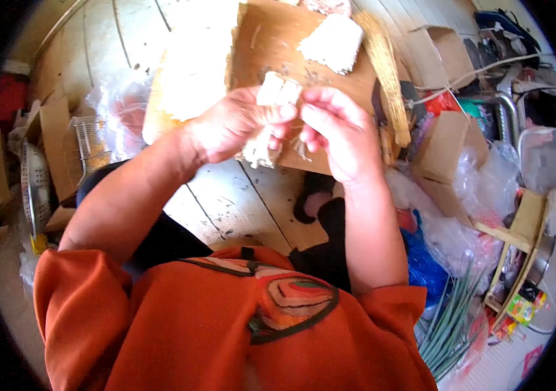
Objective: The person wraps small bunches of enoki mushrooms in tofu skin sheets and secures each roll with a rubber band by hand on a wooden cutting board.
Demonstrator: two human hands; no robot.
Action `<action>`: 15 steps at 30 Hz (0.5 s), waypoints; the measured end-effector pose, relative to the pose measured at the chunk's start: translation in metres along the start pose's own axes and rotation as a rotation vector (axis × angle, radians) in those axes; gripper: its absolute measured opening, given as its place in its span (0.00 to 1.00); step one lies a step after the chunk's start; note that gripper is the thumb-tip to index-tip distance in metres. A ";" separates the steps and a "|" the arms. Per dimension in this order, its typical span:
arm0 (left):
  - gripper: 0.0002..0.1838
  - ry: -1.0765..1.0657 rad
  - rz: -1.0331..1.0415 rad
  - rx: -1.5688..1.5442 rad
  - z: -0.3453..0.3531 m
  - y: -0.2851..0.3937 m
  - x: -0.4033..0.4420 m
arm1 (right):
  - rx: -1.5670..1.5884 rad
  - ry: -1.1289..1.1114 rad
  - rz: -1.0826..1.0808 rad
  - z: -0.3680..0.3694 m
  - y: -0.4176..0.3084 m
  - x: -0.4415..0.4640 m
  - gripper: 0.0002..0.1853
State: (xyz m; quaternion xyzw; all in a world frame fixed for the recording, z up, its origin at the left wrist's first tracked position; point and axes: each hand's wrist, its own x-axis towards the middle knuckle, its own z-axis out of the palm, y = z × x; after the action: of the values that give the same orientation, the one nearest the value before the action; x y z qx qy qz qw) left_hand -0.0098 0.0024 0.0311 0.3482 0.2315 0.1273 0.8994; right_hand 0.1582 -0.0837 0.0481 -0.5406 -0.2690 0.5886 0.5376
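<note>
My left hand point(232, 124) is closed round a cream-coloured folded piece point(271, 88) with ragged ends; its exact kind I cannot make out. The piece sticks out above and below my fingers. At its right edge, the thumb and fingertips of my right hand point(340, 124) are pinched together against it. Thin pale strands point(302, 148) hang below, between the hands. Under both hands lies a brown wooden board point(268, 39). A white, rough-edged square slab point(335, 42) rests on the board, and a large overexposed white sheet point(193, 58) covers its left side.
A long straw-coloured bundle point(385, 72) lies along the board's right side. To the right are cardboard boxes point(444, 143), clear plastic bags point(490, 176), green onions point(451, 326) and a wooden rack point(519, 228). A plastic bag point(121, 111) and a wire rack point(89, 140) stand left.
</note>
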 end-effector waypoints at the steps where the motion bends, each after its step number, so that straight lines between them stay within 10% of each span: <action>1: 0.14 -0.014 -0.001 0.015 -0.003 -0.001 0.000 | -0.007 0.004 0.004 0.001 -0.001 0.000 0.08; 15: 0.16 0.014 -0.062 0.120 0.006 -0.003 0.002 | 0.044 0.095 -0.077 0.002 -0.007 -0.003 0.06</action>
State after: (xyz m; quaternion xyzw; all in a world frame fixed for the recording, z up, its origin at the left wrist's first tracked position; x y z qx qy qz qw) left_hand -0.0049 -0.0023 0.0321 0.3933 0.2558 0.0877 0.8788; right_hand 0.1581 -0.0845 0.0559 -0.5452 -0.2507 0.5470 0.5838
